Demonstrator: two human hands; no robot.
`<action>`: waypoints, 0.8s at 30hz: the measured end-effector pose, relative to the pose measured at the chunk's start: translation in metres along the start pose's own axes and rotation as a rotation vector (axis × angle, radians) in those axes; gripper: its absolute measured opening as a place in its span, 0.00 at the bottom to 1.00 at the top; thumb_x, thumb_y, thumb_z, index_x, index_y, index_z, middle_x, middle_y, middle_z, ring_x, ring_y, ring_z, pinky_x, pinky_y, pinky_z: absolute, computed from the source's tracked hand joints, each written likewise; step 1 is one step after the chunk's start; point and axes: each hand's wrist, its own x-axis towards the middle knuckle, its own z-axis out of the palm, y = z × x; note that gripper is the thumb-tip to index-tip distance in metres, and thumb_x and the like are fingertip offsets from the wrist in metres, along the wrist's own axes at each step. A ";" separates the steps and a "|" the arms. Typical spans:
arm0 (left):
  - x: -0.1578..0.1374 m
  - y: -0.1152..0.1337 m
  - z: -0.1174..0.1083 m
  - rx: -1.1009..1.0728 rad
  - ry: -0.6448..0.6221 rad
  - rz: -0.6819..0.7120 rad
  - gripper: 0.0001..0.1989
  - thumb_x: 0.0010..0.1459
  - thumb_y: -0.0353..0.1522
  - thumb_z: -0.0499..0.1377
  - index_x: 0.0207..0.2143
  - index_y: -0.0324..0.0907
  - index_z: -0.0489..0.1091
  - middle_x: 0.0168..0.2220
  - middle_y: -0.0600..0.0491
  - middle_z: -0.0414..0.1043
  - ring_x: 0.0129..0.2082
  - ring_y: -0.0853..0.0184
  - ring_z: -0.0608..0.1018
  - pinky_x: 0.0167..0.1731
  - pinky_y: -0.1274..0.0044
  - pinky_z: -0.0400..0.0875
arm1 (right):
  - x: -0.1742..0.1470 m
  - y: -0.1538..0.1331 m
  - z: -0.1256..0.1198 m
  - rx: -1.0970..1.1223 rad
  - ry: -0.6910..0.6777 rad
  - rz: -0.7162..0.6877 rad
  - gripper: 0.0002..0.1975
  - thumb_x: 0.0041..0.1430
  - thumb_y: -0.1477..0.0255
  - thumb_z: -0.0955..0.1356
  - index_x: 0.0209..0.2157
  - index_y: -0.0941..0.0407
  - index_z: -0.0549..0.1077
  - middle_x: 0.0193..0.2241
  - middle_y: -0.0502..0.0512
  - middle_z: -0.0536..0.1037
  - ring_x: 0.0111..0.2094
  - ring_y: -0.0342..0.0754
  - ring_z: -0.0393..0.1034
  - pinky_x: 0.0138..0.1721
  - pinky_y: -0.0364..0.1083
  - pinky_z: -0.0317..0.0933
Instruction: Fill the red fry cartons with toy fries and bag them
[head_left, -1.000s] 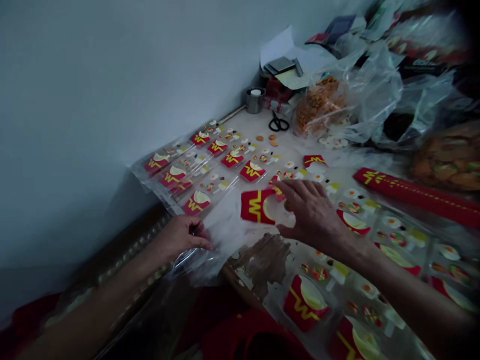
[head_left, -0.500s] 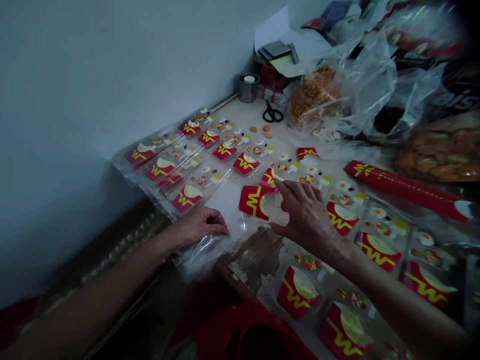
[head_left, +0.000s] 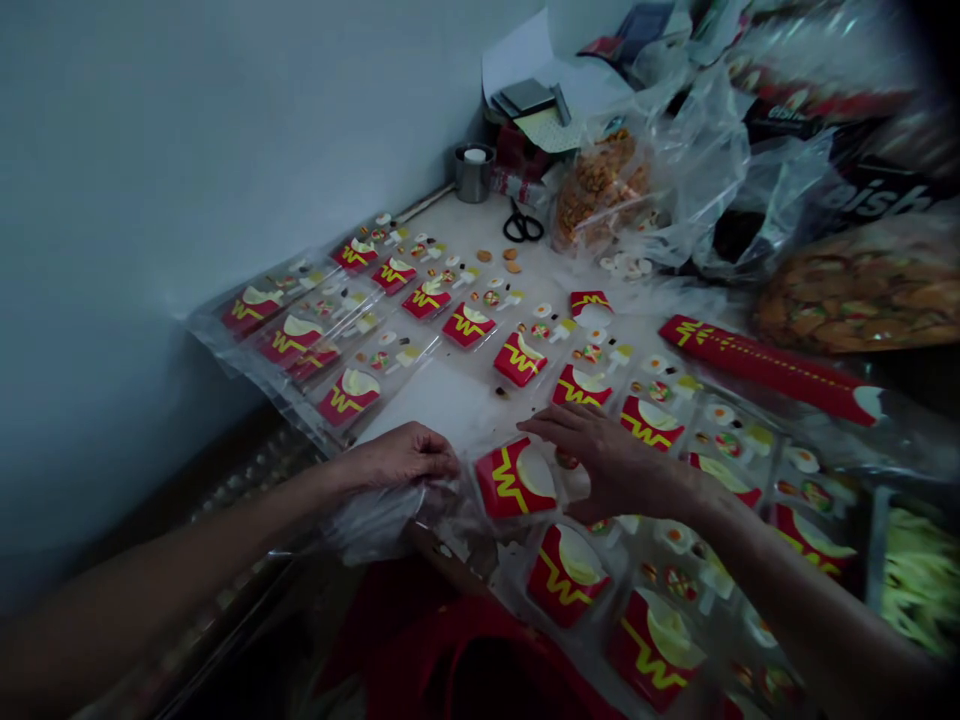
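Your right grip [head_left: 609, 455] arches nearer the red W packet [head_left: 510, 482], which lies just left of it, cream end facing it (whether grasped, I cannot tell), while your left grip [head_left: 412, 455] pinches clear plastic [head_left: 371, 520].

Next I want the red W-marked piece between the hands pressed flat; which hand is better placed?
Probably the right hand: its spread thumb and fingers sit right beside the red piece, while the left hand appears to pinch clear plastic.
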 end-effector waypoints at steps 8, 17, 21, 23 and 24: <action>0.006 0.028 0.002 0.235 -0.114 0.130 0.16 0.54 0.42 0.64 0.41 0.43 0.80 0.35 0.52 0.79 0.36 0.62 0.76 0.37 0.77 0.67 | -0.013 -0.008 0.016 -0.207 0.124 0.046 0.49 0.46 0.70 0.76 0.68 0.53 0.57 0.61 0.63 0.68 0.60 0.63 0.60 0.60 0.62 0.52; 0.042 0.103 0.021 0.465 -0.330 0.256 0.11 0.53 0.38 0.67 0.36 0.42 0.80 0.28 0.55 0.77 0.29 0.64 0.75 0.32 0.77 0.66 | -0.025 -0.046 0.026 -0.158 0.229 0.160 0.50 0.48 0.58 0.76 0.69 0.56 0.56 0.58 0.66 0.70 0.56 0.65 0.63 0.56 0.61 0.58; 0.038 0.115 0.035 0.843 0.085 0.488 0.10 0.58 0.35 0.64 0.42 0.42 0.77 0.37 0.50 0.77 0.39 0.60 0.77 0.43 0.73 0.67 | -0.028 -0.053 0.037 -0.132 0.364 0.365 0.49 0.50 0.55 0.74 0.69 0.56 0.55 0.58 0.67 0.69 0.56 0.66 0.64 0.53 0.62 0.61; 0.024 0.104 0.041 0.951 0.432 0.616 0.13 0.63 0.35 0.60 0.49 0.42 0.74 0.44 0.47 0.76 0.46 0.58 0.76 0.50 0.68 0.67 | -0.029 -0.051 0.038 -0.138 0.411 0.455 0.47 0.50 0.55 0.74 0.67 0.55 0.58 0.56 0.66 0.70 0.56 0.66 0.63 0.52 0.62 0.62; 0.016 0.095 0.045 0.972 0.586 0.661 0.14 0.64 0.35 0.58 0.51 0.42 0.72 0.47 0.46 0.75 0.49 0.58 0.75 0.52 0.66 0.66 | -0.028 -0.050 0.038 -0.141 0.431 0.484 0.46 0.50 0.55 0.75 0.66 0.55 0.60 0.55 0.66 0.71 0.55 0.67 0.64 0.51 0.61 0.63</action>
